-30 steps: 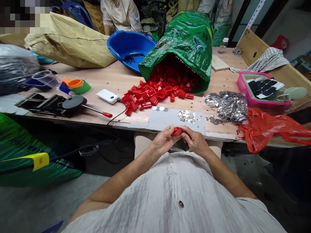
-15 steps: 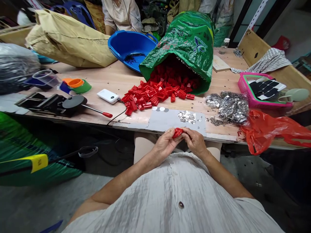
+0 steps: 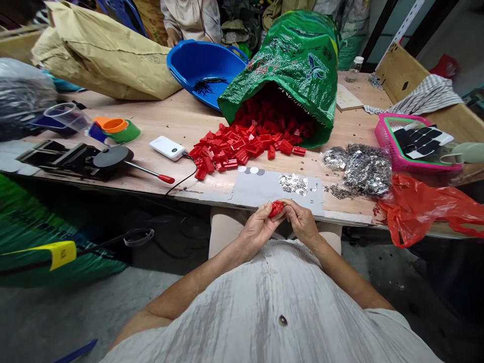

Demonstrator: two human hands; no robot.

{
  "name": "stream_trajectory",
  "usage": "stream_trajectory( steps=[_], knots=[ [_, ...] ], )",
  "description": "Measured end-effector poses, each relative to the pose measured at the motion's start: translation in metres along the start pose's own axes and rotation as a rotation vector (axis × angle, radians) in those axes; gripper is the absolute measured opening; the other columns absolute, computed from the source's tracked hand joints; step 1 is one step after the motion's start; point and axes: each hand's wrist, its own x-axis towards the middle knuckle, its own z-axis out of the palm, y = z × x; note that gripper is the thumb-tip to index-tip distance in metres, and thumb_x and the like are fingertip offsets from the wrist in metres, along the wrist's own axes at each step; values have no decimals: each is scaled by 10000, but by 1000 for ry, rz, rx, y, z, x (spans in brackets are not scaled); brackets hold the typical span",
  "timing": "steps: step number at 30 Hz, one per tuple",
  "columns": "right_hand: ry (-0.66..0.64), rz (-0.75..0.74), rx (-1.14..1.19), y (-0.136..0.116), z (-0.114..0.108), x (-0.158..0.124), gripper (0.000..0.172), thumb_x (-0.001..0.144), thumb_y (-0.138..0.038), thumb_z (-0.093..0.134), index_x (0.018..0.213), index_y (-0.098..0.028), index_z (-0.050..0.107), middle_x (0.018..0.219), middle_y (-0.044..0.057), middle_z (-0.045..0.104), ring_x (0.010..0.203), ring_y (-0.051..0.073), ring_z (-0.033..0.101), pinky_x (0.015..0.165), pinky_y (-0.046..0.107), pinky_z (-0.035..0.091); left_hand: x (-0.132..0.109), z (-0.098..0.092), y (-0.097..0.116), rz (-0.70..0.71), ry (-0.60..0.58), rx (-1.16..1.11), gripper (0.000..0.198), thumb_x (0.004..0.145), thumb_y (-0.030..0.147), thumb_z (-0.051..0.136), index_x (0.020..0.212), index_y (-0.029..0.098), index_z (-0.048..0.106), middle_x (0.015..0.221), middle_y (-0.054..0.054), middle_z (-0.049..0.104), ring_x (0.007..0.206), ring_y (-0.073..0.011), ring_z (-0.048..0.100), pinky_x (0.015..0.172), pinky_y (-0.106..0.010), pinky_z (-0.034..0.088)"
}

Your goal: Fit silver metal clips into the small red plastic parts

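Note:
Just in front of the table edge, my left hand (image 3: 260, 225) pinches a small red plastic part (image 3: 277, 207) between thumb and fingers. My right hand (image 3: 301, 221) is closed at the part's right side, fingertips pressed to it; whether a tiny piece sits in them is hidden. Beyond my hands lies a grey mat (image 3: 260, 187) with a scatter of small shiny metal pieces (image 3: 293, 184). A heap of similar red plastic parts (image 3: 230, 146) spills toward me from a green woven sack (image 3: 291, 60).
A blue basin (image 3: 200, 65) and a tan sack (image 3: 102, 55) stand behind. Left are a lever tool (image 3: 113, 157) and a white power bank (image 3: 168, 147). Right are bagged metal pieces (image 3: 366, 169), a pink basket (image 3: 408, 160) and a red plastic bag (image 3: 427, 206). Another person (image 3: 191, 20) sits across.
The camera view has shifted slightly. Both hands stay together at the red plastic part, which looks slightly turned.

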Motion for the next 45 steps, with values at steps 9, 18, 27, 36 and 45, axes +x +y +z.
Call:
stream_trajectory(
  steps=[9, 18, 27, 36, 45],
  knots=[
    [172, 45, -182, 34, -20, 9, 246, 955, -336, 491, 1118, -206, 622, 946, 59, 660, 861, 196, 633, 808, 303, 477, 21, -61, -6, -349, 291, 259, 65, 817, 113, 673, 784, 134, 621, 815, -80, 716, 848, -225, 727, 875, -390, 564],
    [316, 223, -600, 82, -71, 40, 233, 926, -237, 486, 1059, -178, 667, 1019, 109, 678, 935, 242, 617, 833, 347, 458, 44, -79, 4, -408, 302, 546, 143, 692, 95, 757, 826, 115, 712, 875, -79, 737, 810, -194, 684, 805, -305, 504],
    [188, 262, -741, 90, -74, 62, 203, 934, -270, 513, 999, -226, 700, 1005, 57, 692, 920, 204, 613, 763, 297, 417, 51, -5, 59, -277, -334, 1016, 426, 753, 415, 732, 1103, 177, 683, 998, -83, 719, 907, -205, 667, 825, -335, 509],
    [159, 269, -761, 91, -74, 65, 170, 921, -278, 522, 948, -222, 680, 956, 53, 704, 852, 209, 610, 708, 300, 385, 167, 36, 89, 561, 328, 2026, 436, 883, 345, 603, 1302, 234, 552, 1195, -123, 586, 1020, -276, 630, 845, -372, 480],
    [279, 167, -552, 87, -81, 60, 254, 933, -348, 443, 931, -193, 645, 985, 94, 697, 896, 242, 625, 779, 329, 420, 194, 34, 80, 694, 327, 2072, 191, 876, 244, 597, 1053, 193, 648, 1010, -125, 637, 981, -293, 580, 817, -393, 459]
  ],
)
